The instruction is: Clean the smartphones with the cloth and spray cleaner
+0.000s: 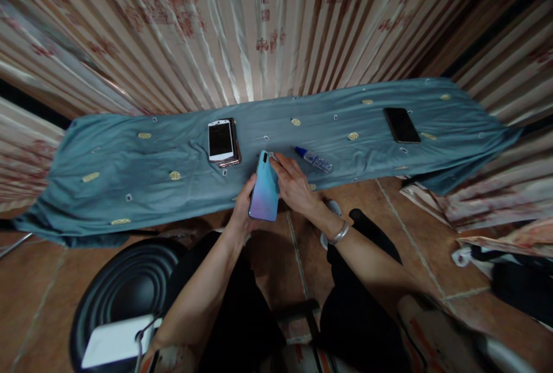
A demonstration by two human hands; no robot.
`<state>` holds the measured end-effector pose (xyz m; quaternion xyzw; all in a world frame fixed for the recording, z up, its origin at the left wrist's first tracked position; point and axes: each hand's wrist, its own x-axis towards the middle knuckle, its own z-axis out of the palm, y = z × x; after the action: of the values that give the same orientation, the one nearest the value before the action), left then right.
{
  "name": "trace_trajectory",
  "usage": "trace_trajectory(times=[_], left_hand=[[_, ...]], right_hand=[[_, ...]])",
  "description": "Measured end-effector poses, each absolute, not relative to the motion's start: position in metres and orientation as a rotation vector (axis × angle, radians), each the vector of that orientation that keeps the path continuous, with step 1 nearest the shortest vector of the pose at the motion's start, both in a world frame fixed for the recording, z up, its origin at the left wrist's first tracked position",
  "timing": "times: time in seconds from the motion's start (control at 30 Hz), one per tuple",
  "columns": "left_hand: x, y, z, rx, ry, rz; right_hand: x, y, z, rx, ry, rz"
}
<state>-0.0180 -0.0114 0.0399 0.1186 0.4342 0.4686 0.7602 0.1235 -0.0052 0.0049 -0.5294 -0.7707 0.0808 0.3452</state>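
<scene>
Blue-purple phone (pixel 264 194), and you have it between both hands at the near edge of the cloth-covered bench (pixel 142 197), back facing up, camera end over the fabric, bottom end toward your lap. Sweeping from the left: down low sits a round black stool (pixel 93 281), a flat white object (pixel 112 343) lying on it. Up on the bench, a white phone (pixel 220 141) tops a small stack, dark screen up. Next along comes your left grip (pixel 242 203), closed around the phone's lower left side, thumb along the edge, the other fingers mostly hidden beneath. And this is the relation that counts: the long axis runs away from you, far end leaning slightly right, so your left hand is nearer the bottom and your right nearer the camera end. Your right grip (pixel 294 181) lies against the upper right edge, fingers bunched together; whether they pinch anything, I can't tell. Just beyond it, a clear bottle (pixel 317 161) lies on its side, blue cap (pixel 300 151) pointing leftward. Bracelet (pixel 339 233) on your right wrist; farther right, well apart, a dark phone (pixel 401 125) lies flat.
</scene>
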Motion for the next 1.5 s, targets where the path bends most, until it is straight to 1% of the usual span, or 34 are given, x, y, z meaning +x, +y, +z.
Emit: trace_trajectory(times=[0.27,0.67,1.0,1.23,1.5], left_hand=[[-0.022,-0.005,0.037,0.263,0.942,1.082],[-0.019,-0.010,0.037,0.281,0.917,1.054],[-0.029,-0.001,0.032,0.255,0.888,1.106],[-0.023,-0.009,0.036,0.279,0.870,1.053],[-0.028,-0.005,0.038,0.248,0.864,1.080]], right_hand=[[0.111,-0.017,0.004,-1.290,-2.048,0.205],[0.131,-0.001,-0.004,-1.336,-2.022,0.210],[0.115,-0.013,-0.009,-1.235,-2.021,0.217],[0.130,0.001,-0.009,-1.345,-1.980,0.215],[0.123,-0.007,-0.007,-1.301,-1.996,0.274]])
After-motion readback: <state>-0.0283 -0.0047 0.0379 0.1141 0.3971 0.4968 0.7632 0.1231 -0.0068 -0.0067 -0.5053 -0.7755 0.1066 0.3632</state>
